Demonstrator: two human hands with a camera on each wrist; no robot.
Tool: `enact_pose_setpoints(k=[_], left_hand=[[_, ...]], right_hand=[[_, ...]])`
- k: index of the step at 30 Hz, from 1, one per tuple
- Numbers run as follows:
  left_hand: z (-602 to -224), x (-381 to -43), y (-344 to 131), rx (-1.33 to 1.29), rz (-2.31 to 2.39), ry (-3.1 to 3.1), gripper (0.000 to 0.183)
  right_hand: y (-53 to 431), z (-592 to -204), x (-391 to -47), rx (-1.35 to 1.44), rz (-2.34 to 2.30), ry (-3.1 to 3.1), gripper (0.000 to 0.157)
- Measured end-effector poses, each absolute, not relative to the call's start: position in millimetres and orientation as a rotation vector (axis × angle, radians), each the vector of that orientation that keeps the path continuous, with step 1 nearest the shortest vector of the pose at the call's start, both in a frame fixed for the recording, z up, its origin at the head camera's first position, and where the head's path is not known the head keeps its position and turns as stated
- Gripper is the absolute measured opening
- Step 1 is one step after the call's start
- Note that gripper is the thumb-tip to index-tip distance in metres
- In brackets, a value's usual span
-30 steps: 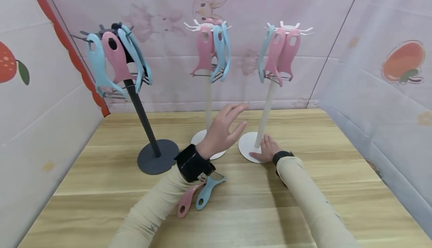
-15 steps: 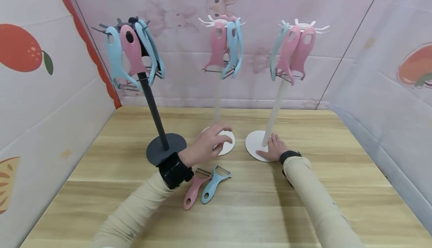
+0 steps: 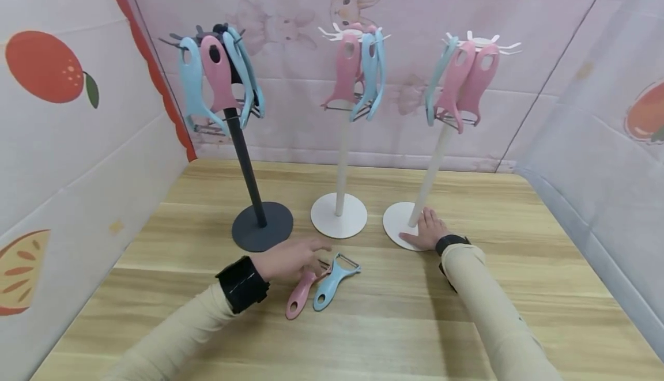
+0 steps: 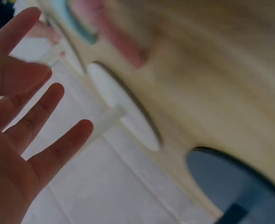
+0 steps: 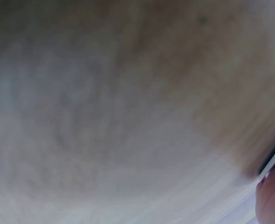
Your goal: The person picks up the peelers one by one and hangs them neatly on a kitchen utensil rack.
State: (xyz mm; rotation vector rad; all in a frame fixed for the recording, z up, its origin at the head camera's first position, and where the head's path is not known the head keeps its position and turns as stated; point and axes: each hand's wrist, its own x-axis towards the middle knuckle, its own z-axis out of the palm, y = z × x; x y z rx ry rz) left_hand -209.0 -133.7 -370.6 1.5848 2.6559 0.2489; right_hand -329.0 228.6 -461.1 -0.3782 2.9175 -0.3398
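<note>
Above the pink peeler (image 3: 299, 296) on the table is my left hand (image 3: 287, 259); the left wrist view shows its fingers (image 4: 63, 151) spread with nothing between them. Beside that peeler lies a blue peeler (image 3: 330, 286), its blade end pointing away from me. My right hand (image 3: 429, 231) rests flat on the round base (image 3: 396, 221) of the right-hand white stand (image 3: 429, 176). Two pink peelers (image 3: 456, 78) and a blue peeler (image 3: 440, 81) hang from its hooks. The right wrist view is mostly blurred, with only a bit of that hand (image 5: 272, 200) at the edge.
A black stand (image 3: 246, 168) at left and a second white stand (image 3: 342, 168) in the middle carry hanging pink and blue peelers. A pink printed cloth (image 3: 290, 121) covers the back, and light cloth walls (image 3: 586, 139) flank the wooden table (image 3: 373, 335).
My left hand has come down from in front of the middle stand, moving left and toward me, over the pink peeler. The right hand stays on the stand's base. The head view has shifted slightly left.
</note>
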Motion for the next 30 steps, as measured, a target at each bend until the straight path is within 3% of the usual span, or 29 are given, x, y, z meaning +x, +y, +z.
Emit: enact_pose_setpoints(k=[6,12,23,30], left_hand=[[-385.0,-200.0,-143.7,1.460,0.205,2.667,0.025],[-396.7,-196.4,-147.7,1.383,0.194,2.689,0.021],[-379.2,-199.3,-156.8,1.621,0.451,2.783,0.019],[-358.9,-208.1,-130.9,1.740,0.673,2.932,0.020]], right_hand=[[229.8,-461.2,-330.4,-0.386,-0.339,2.937,0.098],[226.6,-458.6,-330.5,-0.392,-0.341,2.947,0.096],[222.0,-457.5,-328.9,-0.392,-0.332,2.917,0.100],[226.6,-455.8,-325.5,-0.403,-0.359,2.905,0.099]])
